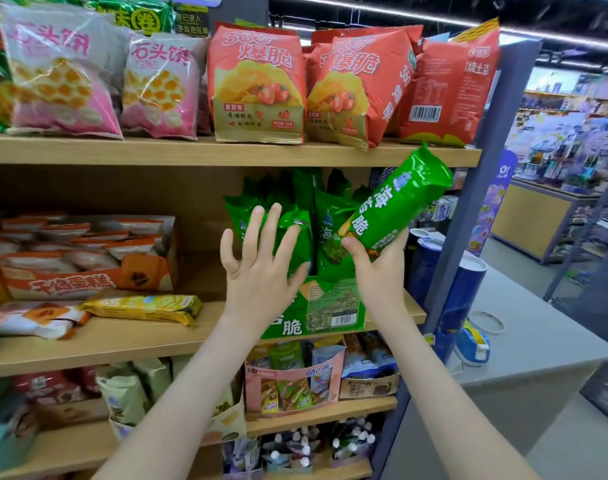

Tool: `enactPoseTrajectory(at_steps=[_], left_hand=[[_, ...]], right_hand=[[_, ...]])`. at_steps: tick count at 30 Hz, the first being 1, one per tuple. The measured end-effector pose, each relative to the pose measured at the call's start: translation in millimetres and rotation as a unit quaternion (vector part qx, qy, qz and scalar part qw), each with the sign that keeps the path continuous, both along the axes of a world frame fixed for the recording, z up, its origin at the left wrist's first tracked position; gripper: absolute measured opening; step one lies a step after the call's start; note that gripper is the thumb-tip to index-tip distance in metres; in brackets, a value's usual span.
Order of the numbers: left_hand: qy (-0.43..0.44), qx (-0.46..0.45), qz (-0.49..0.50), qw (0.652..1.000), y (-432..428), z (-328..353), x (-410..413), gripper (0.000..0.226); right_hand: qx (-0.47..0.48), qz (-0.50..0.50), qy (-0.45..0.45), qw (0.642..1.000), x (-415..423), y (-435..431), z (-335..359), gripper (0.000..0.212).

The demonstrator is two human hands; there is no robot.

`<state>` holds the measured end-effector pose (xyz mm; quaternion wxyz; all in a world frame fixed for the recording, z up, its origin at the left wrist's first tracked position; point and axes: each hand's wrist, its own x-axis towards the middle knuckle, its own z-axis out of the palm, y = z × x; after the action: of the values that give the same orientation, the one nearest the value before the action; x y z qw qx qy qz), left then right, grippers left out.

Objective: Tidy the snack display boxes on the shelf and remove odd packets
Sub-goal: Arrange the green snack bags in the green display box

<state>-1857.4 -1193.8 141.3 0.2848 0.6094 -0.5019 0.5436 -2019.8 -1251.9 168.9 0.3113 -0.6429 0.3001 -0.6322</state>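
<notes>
1. Holding the green packet (396,206) by its lower end, our right hand (378,268) has fingers and thumb wrapped round it. The packet tilts up and to the right, lifted clear of the others, above the right side of the green display box (330,306). We judge this low grip leaves the top free to be steered down into a gap.
2. Our left hand (261,265) is relaxed and open, fingers straight and spread, in front of the green packets (330,216) standing in the box. We cannot tell whether the fingertips press them or only hover just before them. We think the flat hand is there to hold the row back and make room.
3. The box sits at the right end of the middle shelf (122,337), at its front edge. Its packets stand upright but lean unevenly, which is why we take this as the straightening step.
4. To the left, a yellow packet (143,306) and a white and orange packet (35,318) lie flat on the same shelf, before the orange display box (87,275). Lying loose outside any box, they look to us like strays not yet dealt with.
5. A risk, in our view: glossy film may slip in a one-ended grip, and pushing the row could topple packets backward.
</notes>
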Motion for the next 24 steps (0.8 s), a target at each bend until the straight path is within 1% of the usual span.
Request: enactPoseTrajectory(at_steps=[3,4,5,7,9,11,13,14,15,17,18,20,21,23,24], left_hand=[[0.027,0.005,-0.031,0.999,-1,-3,-4,0.051],[0.04,0.007,-0.039,0.998,-1,-5,-6,0.052],[0.054,0.009,-0.048,0.997,-2,-7,-7,0.052],[0.084,0.014,-0.08,0.993,-3,-9,-9,0.052],[0.112,0.03,-0.143,0.983,-5,-8,-10,0.051],[0.129,0.04,-0.188,0.973,-6,-5,-11,0.053],[0.144,0.04,-0.192,0.97,-5,-3,-13,0.053],[0.15,0.038,-0.185,0.97,-5,-3,-14,0.051],[0.153,0.035,-0.175,0.972,-5,-3,-15,0.051],[0.146,0.03,-0.158,0.976,-3,-4,-14,0.056],[0.139,0.027,-0.155,0.978,-2,-4,-13,0.06],[0.143,0.022,-0.166,0.975,1,-1,-12,0.067],[0.159,0.021,-0.177,0.971,2,0,-12,0.069],[0.199,0.027,-0.205,0.958,4,3,-12,0.07],[0.211,0.037,-0.219,0.952,4,3,-11,0.067]], right_hand=[[0.014,-0.028,-0.058,0.998,-2,-1,-4,0.071],[0.018,-0.024,-0.059,0.998,-3,-2,-3,0.073],[0.018,-0.01,-0.048,0.999,-3,-4,-2,0.07],[0.01,0.016,0.001,1.0,-2,-8,-1,0.058],[0.006,0.03,0.055,0.998,0,-12,-3,0.058],[0.012,0.056,0.134,0.989,3,-15,-11,0.056],[0.011,0.065,0.213,0.975,7,-17,-21,0.054],[0.011,0.061,0.223,0.973,9,-17,-23,0.057],[0.009,0.058,0.208,0.976,9,-16,-23,0.065],[-0.041,0.038,0.149,0.987,10,-14,-25,0.087],[-0.089,0.015,0.124,0.988,9,-11,-26,0.091],[-0.186,-0.033,0.102,0.977,7,-9,-26,0.091],[-0.224,-0.046,0.102,0.968,7,-10,-25,0.091],[-0.267,-0.071,0.134,0.952,8,-10,-20,0.09],[-0.279,-0.083,0.167,0.942,9,-11,-19,0.084]])
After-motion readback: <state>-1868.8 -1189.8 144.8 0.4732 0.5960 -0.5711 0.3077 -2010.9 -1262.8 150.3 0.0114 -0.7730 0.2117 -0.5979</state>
